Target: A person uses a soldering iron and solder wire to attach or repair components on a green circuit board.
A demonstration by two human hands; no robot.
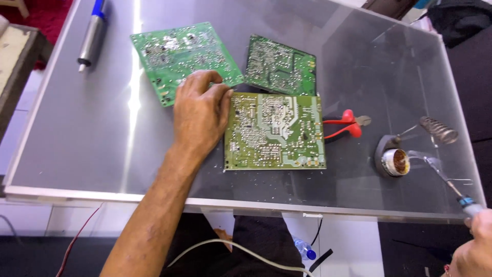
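My left hand [201, 113] rests palm down on the grey panel, its fingers curled against the left edge of an olive-green circuit board [274, 132] that lies solder side up. My right hand [474, 249] is at the bottom right corner, closed around the handle of a soldering iron [445, 179] whose tip points up and left toward a round stand base [393, 160]. Two more boards lie behind: a light green one [184, 56] and a dark green one [279, 65].
Red-handled cutters [346, 124] lie just right of the olive board. A coil iron holder [438, 129] rises from the stand base. A silver and blue desoldering pump [92, 37] lies at the far left. Cables and a small bottle [305, 250] show below the panel's front edge.
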